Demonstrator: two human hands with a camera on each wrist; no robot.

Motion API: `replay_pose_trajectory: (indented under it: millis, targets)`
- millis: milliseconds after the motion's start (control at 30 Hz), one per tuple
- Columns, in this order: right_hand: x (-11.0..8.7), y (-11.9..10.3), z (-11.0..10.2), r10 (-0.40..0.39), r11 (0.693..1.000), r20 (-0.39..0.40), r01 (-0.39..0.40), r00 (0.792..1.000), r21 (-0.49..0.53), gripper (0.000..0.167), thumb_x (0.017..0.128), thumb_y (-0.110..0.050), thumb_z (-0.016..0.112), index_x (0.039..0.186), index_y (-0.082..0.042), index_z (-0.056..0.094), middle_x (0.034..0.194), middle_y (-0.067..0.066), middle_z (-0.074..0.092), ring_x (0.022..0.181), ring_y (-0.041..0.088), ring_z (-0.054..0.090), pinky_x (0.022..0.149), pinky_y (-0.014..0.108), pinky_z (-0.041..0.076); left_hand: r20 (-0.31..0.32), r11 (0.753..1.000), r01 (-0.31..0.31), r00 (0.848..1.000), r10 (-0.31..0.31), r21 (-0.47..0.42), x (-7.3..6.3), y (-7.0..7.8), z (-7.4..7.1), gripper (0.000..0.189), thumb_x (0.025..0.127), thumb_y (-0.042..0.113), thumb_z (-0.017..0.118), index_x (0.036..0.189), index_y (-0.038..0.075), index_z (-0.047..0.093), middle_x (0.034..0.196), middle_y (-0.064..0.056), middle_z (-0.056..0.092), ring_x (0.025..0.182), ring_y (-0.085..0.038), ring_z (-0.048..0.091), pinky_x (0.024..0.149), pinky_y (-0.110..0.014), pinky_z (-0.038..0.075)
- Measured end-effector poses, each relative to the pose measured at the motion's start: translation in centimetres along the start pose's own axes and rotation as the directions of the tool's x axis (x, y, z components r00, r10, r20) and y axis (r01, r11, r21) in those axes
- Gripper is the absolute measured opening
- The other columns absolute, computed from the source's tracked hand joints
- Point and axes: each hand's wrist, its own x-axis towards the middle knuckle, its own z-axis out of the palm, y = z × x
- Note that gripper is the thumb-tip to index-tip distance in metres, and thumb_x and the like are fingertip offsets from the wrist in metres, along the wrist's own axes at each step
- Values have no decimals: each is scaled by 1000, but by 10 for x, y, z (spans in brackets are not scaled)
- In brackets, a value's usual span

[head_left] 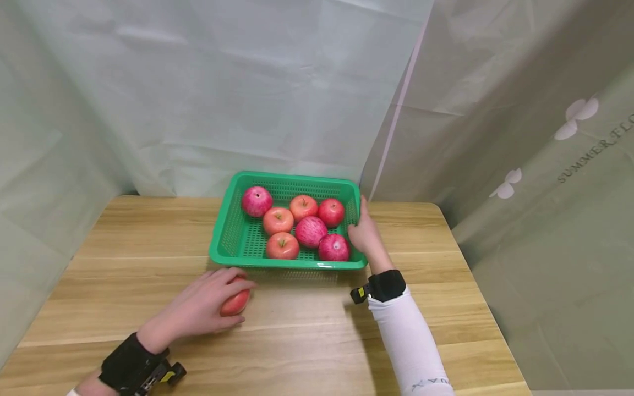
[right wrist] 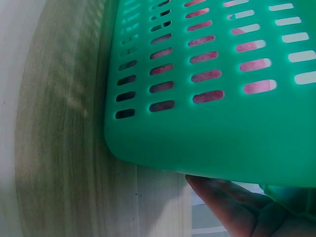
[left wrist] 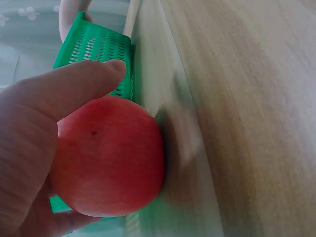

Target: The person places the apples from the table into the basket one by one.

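A green plastic basket [head_left: 289, 263] with slotted walls stands at the back of the table. Inside lie several red and pink apples [head_left: 283, 245], some striped. In front of the basket's near left corner, my left hand [head_left: 203, 302] holds a red apple [head_left: 235, 302], its fingers over the top and thumb on the near side. The left wrist view shows this apple [left wrist: 111, 158] at the tabletop, thumb and fingers around it. My right hand [head_left: 365, 234] grips the basket's right end by the rim. In the right wrist view its fingers [right wrist: 222, 205] show beside the basket wall [right wrist: 207, 143].
The wooden table [head_left: 297, 341] extends in front of the basket and to both sides. Pale grey-green curtains [head_left: 247, 99] hang close behind the table and along its sides; the right one bears printed flowers and lettering.
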Motion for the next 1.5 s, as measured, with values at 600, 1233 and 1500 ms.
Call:
replay_pose_trajectory:
  millis: [600, 1233, 1500]
  targets:
    - [-2, 0, 1, -4, 1000, -2, 4, 1000, -3, 94, 101, -8, 55, 174, -22, -1, 152, 28, 53, 91, 35, 62, 67, 39, 49, 28, 998, 63, 998, -62, -15, 1, -4, 10, 69, 76, 42, 97, 138, 26, 69, 129, 5, 62, 110, -14, 58, 91, -52, 54]
    - [-1, 1, 2, 1, 1000, -2, -1, 1000, -3, 93, 102, -8, 55, 174, -22, -1, 156, 27, 50, 88, 35, 62, 65, 39, 48, 59, 996, 82, 995, -79, -47, 1, -2, 11, 64, 77, 36, 97, 134, 23, 71, 125, 4, 62, 104, -16, 59, 80, -41, 56]
    - [0, 0, 0, -5, 1000, -7, 5, 1000, 0, 91, 101, -7, 55, 174, -20, 1, 159, 26, 48, 99, 37, 63, 71, 42, 50, 42, 997, 60, 997, -58, -38, 1, -5, 13, 60, 78, 32, 96, 132, 23, 71, 124, 5, 62, 102, -14, 59, 80, -41, 57]
